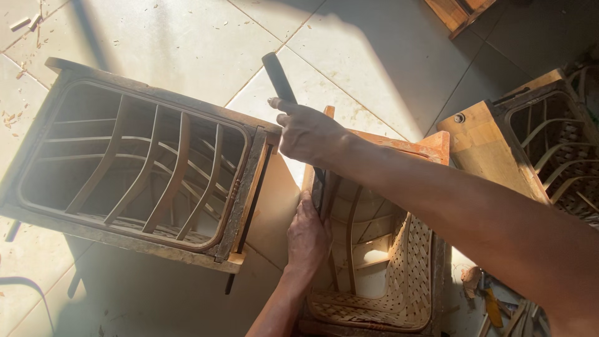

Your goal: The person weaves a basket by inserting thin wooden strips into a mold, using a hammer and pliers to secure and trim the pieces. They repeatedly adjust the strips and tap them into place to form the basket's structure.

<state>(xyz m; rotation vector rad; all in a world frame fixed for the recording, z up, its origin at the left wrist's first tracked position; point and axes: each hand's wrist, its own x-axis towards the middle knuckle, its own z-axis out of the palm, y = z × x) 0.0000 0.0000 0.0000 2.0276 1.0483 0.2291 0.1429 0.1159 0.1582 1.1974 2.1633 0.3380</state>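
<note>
My right hand (309, 132) grips a long dark tool (277, 76) whose black handle sticks up and away toward the tiled floor, while its lower end runs down along a wooden chair frame (380, 142). My left hand (307, 234) presses flat against the dark upright rail of that frame, just below the right hand. The frame has curved slats and a woven cane panel (413, 274).
A larger dark wooden frame (134, 168) with curved slats lies to the left on the pale tiles. Another cane chair part (549, 143) stands at the right. Wood shavings dot the floor at upper left. Small tools (490, 306) lie at the lower right.
</note>
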